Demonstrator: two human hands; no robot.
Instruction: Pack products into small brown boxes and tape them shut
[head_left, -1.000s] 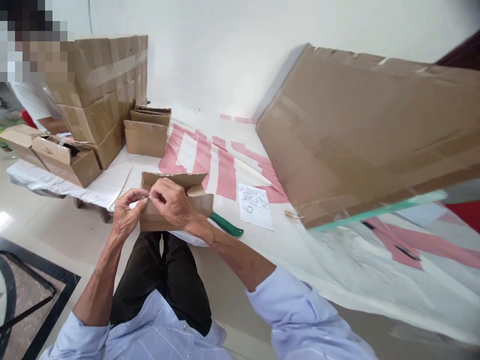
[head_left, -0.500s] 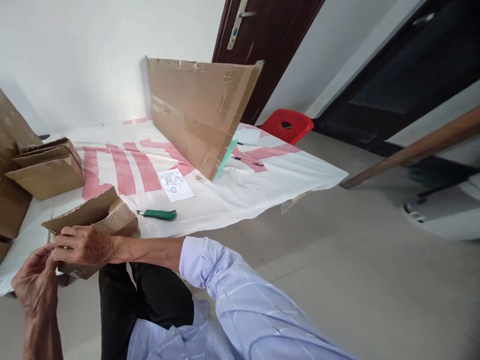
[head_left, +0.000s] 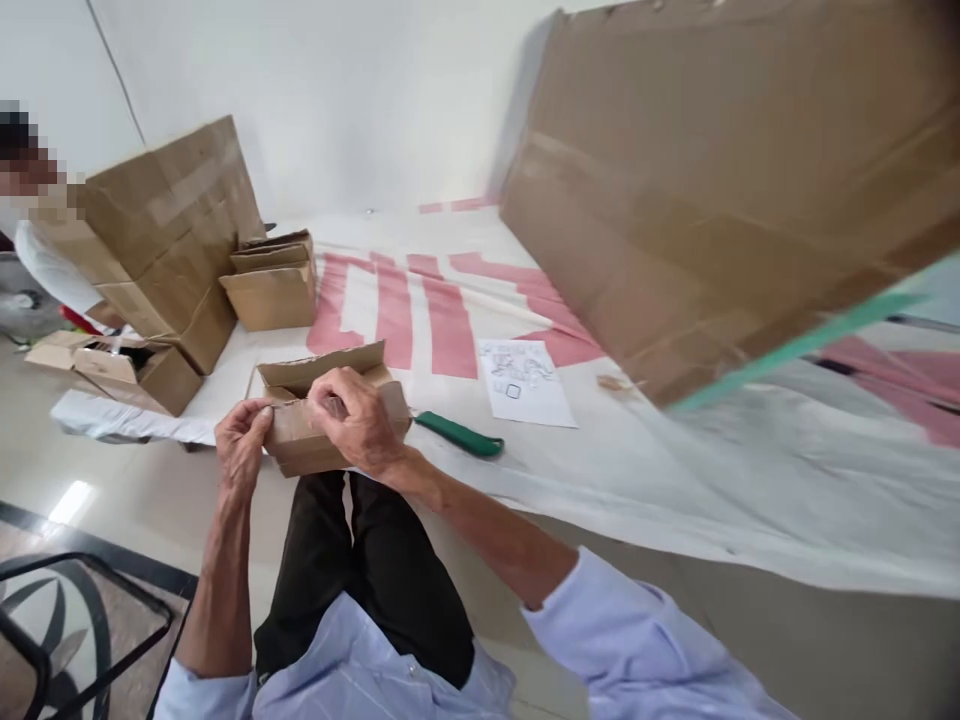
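A small open cardboard box (head_left: 307, 455) sits at the table's near edge, in front of my legs. My left hand (head_left: 241, 440) pinches its left front corner between thumb and fingers. Over the front wall, my right hand (head_left: 356, 415) is closed, fingers curled in toward the thumb; whatever they hold is too small or hidden to make out. To the right of the box lies a green-handled utility knife (head_left: 461, 435). A white paper with handwriting and a drawing (head_left: 529, 383) rests beyond the knife.
A large cardboard sheet (head_left: 720, 200) with green tape on its edge stands tilted at right. Left are another small box (head_left: 271, 298), a tall cardboard box (head_left: 169, 230) and a low open box (head_left: 161, 380). A person is behind them. A black metal frame (head_left: 112, 570) stands lower left.
The view has swung left, bringing in the boxes and person there. My right hand has moved apart from my left, rightward along the box's front wall. My left hand stays at the box's left corner.
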